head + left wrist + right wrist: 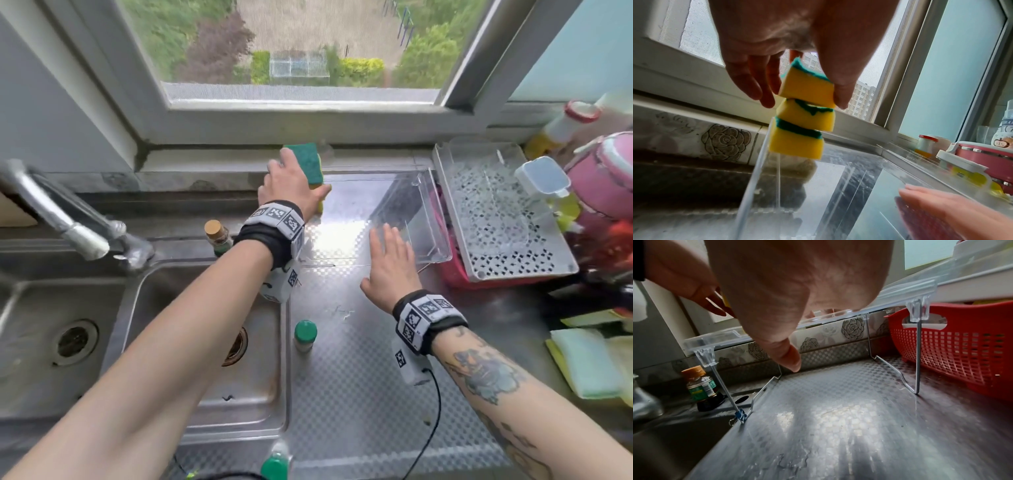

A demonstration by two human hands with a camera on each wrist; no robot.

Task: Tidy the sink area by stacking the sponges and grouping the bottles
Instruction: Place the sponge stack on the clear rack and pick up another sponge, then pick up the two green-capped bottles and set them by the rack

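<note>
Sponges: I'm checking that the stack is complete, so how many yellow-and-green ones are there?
3, all in one stack on the clear shelf: the top sponge held by the left hand, the middle sponge under it, the bottom sponge lowest. Others may be hidden.

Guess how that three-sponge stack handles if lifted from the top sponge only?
Probably separates: the left hand pinches just the top of the sponge stack, and the layers sit offset. Foam dents under the fingers, so likely soft, light and prone to toppling.

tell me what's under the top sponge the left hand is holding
Two more yellow-and-green sponges sit stacked beneath the top sponge, which the left hand pinches, inside the clear tray. What lies under the lowest sponge cannot be seen.
</note>
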